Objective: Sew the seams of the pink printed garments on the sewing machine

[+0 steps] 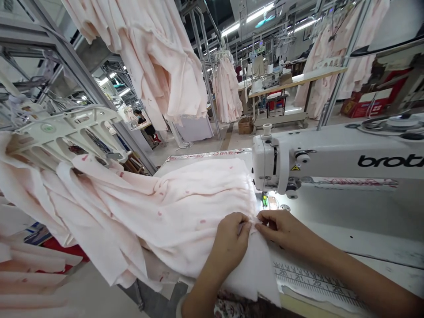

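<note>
Pale pink fabric (198, 198) with small reddish marks spreads over the sewing table, its gathered right edge running beside the needle area. My left hand (232, 236) pinches this edge between thumb and fingers. Close to it on the right, my right hand (273, 225) pinches the same edge, fingertips nearly meeting the left ones. Just beyond both hands stands the white sewing machine (318, 154), with a small green part (265, 200) at its lit presser foot. The fabric's far left end hangs at a white hanger clamp (73, 132).
A printed measuring tape (308, 280) lies along the table's near edge. More pink garments (145, 57) hang overhead at the upper left. Metal rails (89, 84) rise on the left. Behind are another worktable (298, 84), a cardboard box (245, 125) and a seated person (141, 118).
</note>
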### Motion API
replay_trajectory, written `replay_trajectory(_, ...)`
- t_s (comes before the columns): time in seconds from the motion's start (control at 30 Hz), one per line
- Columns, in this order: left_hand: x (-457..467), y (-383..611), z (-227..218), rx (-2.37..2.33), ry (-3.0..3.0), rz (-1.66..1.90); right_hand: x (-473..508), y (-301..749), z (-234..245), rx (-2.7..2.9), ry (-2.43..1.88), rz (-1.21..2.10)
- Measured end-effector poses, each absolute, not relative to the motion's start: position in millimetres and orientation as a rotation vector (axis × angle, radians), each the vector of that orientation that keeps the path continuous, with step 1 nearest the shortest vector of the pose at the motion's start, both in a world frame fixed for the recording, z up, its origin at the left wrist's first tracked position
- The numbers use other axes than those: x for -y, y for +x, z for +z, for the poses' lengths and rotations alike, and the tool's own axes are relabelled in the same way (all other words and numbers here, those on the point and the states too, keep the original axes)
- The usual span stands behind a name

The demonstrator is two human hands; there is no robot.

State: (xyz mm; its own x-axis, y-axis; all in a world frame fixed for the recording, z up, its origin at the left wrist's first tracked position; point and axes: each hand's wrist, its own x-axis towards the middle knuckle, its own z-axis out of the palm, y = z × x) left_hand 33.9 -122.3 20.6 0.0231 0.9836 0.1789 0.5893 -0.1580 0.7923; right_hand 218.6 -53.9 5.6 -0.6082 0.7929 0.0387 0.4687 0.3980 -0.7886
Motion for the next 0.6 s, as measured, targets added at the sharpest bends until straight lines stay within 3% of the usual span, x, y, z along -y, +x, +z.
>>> replay_trajectory(0.4,127,43,-3,-1.792,2.34,1.059,57,214,6,2.058,-1.063,1.372)
replay_trajectory(0.6,128,44,-3,-1.831,2.243,1.195,59,210,5,2.053,-1.039,1.393)
